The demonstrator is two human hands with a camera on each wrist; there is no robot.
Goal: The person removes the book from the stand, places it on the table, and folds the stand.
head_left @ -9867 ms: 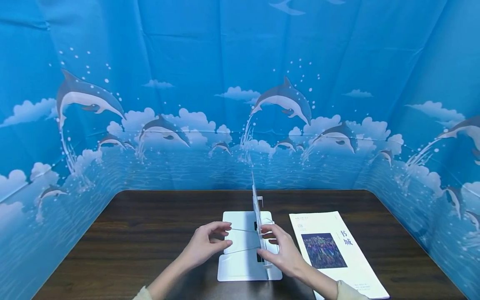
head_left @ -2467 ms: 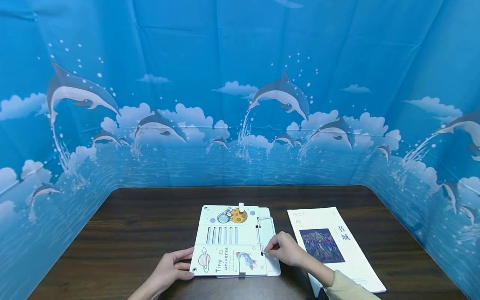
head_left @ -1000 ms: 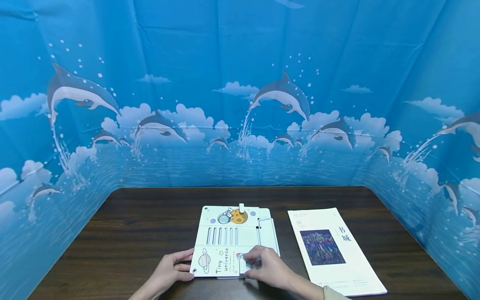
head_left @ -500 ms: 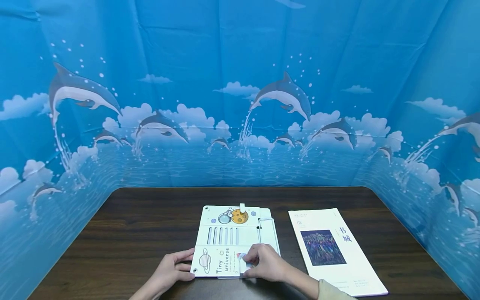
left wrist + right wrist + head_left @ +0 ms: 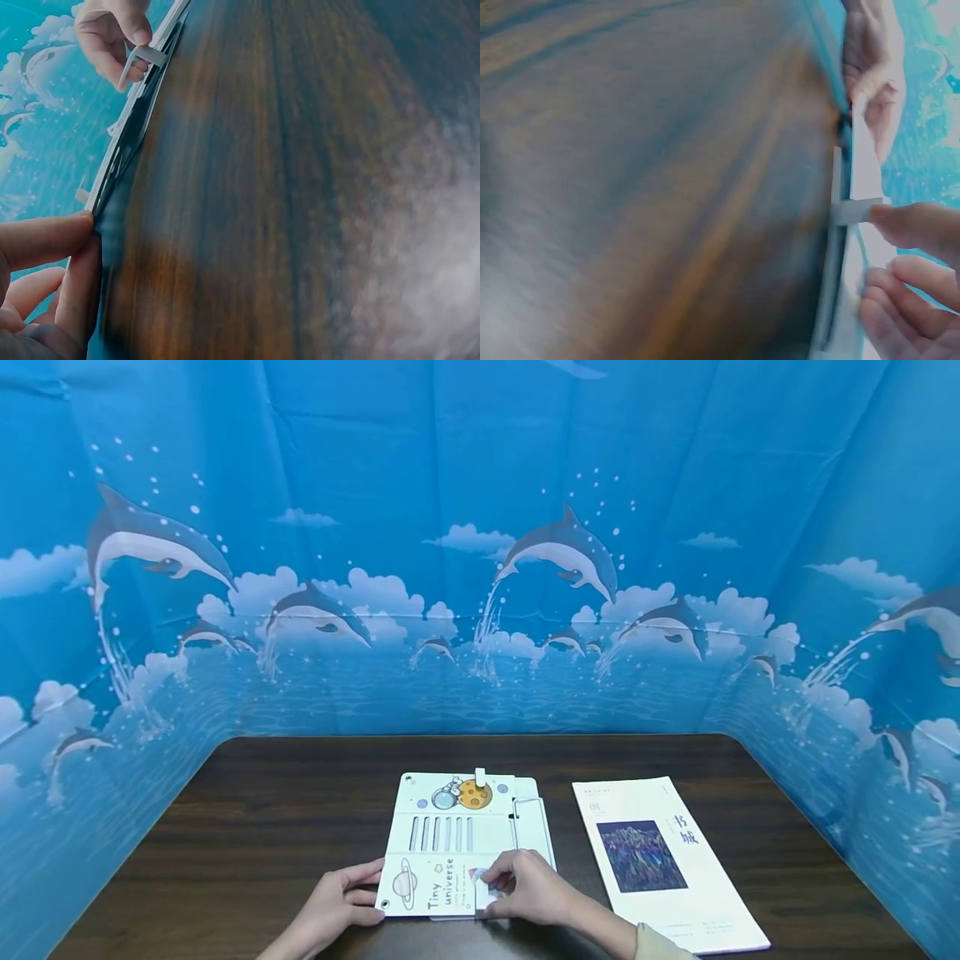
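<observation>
A white book stand [image 5: 442,881] printed with "Tiny universe", a planet and an astronaut lies folded down on the table. My left hand [image 5: 337,897] pinches its near left corner; the left wrist view shows thumb and finger [image 5: 67,232] at the thin edge. At the near edge, my right hand [image 5: 532,889] pinches a pale page clip [image 5: 859,211] that wraps over the panel's side. A second white page clip [image 5: 480,777] stands at the far edge. Along the right side runs a bent wire support [image 5: 516,835], partly hidden behind the right hand.
A white magazine [image 5: 712,893] with a dark picture lies to the right of the stand, close to the right forearm. The dark wooden table [image 5: 262,827] is bordered by a blue dolphin-print curtain [image 5: 420,693].
Earlier the stand's panel stood upright; it now lies flat. My right hand has shifted from the wire support to the near page clip and stays there. My left hand keeps the corner.
</observation>
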